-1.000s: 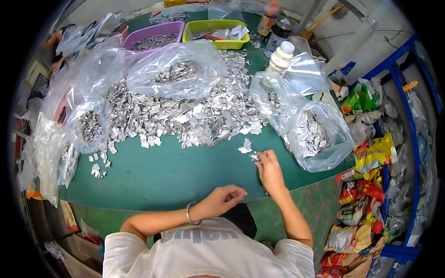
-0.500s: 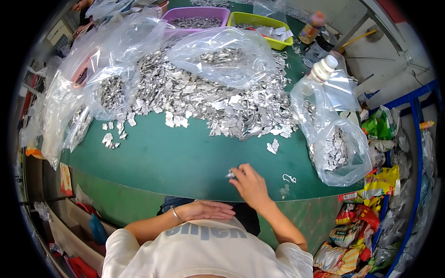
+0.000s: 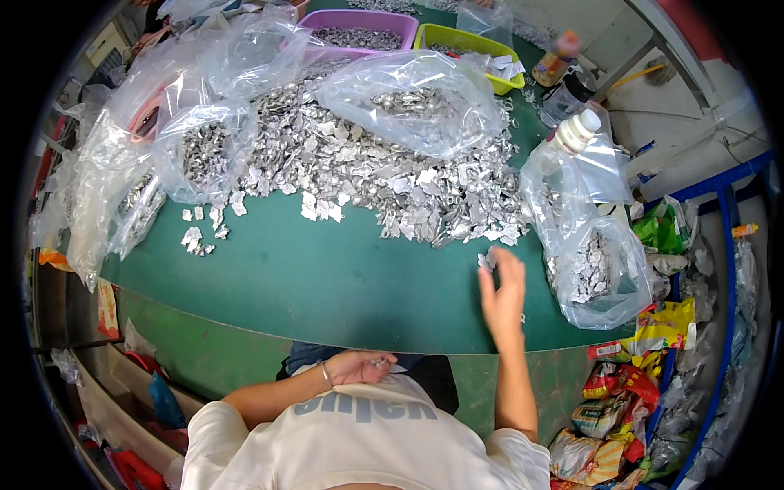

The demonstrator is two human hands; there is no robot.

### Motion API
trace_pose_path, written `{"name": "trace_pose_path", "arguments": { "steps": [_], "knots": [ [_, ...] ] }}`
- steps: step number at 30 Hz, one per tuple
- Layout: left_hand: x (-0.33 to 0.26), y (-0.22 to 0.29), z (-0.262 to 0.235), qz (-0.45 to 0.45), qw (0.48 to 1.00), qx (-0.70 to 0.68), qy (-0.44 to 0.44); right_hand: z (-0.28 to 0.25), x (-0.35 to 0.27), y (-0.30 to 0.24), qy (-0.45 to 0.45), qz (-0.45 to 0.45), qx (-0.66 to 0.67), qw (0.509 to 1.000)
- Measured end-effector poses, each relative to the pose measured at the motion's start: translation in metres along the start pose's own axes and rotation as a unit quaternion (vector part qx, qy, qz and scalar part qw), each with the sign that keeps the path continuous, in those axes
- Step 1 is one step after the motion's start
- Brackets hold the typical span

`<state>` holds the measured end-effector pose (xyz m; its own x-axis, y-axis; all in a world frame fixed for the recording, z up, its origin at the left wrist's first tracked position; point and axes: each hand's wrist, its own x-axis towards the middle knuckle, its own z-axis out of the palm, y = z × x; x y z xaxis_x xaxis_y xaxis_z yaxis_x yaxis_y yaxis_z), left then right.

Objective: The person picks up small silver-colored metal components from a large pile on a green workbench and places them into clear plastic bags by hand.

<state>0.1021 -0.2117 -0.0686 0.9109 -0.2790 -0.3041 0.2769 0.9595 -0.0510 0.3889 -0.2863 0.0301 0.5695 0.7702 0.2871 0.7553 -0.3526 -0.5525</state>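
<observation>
My left hand (image 3: 363,367) rests palm up at my lap, below the table's front edge. Its fingers curl around a small silver metal piece (image 3: 377,362). Out over the green table (image 3: 327,278), my right hand (image 3: 506,296) reaches to a small flat cluster of silver metal pieces (image 3: 487,260). Thumb and forefinger are apart beside that cluster, which still lies on the table. Beyond it spreads a large heap of flat silver metal pieces (image 3: 367,175). A tiny silver bit (image 3: 523,317) peeks out beside my right wrist.
Clear plastic bags holding metal pieces stand at the right (image 3: 600,269), left (image 3: 204,155) and on the heap (image 3: 416,106). Behind are a purple basin (image 3: 412,28) and a yellow-green basin (image 3: 506,85). A white bottle (image 3: 576,131) leans near the right bag. A few pieces (image 3: 194,241) lie front left.
My right hand has moved forward and right, from near the table edge to the small cluster. My left hand has turned from flat to palm up, and a metal piece now shows in it.
</observation>
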Motion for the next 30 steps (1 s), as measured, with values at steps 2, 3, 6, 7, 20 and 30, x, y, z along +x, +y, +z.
{"name": "trace_pose_path", "arguments": {
  "steps": [2,3,6,7,20,30],
  "knots": [
    [-0.006,0.000,0.019,0.012,0.975,0.197,0.098,-0.002,0.017,0.030,0.037,-0.009,-0.032,0.999],
    [-0.008,0.000,0.029,0.020,0.963,0.236,0.126,-0.005,0.026,0.032,-0.003,-0.005,-0.108,0.994],
    [-0.011,0.002,0.040,0.043,0.947,0.256,0.189,0.012,0.021,0.040,-0.087,0.030,-0.132,0.987],
    [-0.013,0.002,0.032,0.046,0.959,0.199,0.198,0.016,0.012,0.039,-0.106,0.032,-0.119,0.987],
    [-0.061,0.013,0.075,0.053,0.919,0.319,0.226,-0.013,-0.028,-0.042,-0.257,-0.019,0.279,0.925],
    [0.027,0.030,0.120,0.286,0.919,0.241,0.128,0.050,-0.062,-0.075,-0.151,0.315,0.713,0.608]
  ]
}}
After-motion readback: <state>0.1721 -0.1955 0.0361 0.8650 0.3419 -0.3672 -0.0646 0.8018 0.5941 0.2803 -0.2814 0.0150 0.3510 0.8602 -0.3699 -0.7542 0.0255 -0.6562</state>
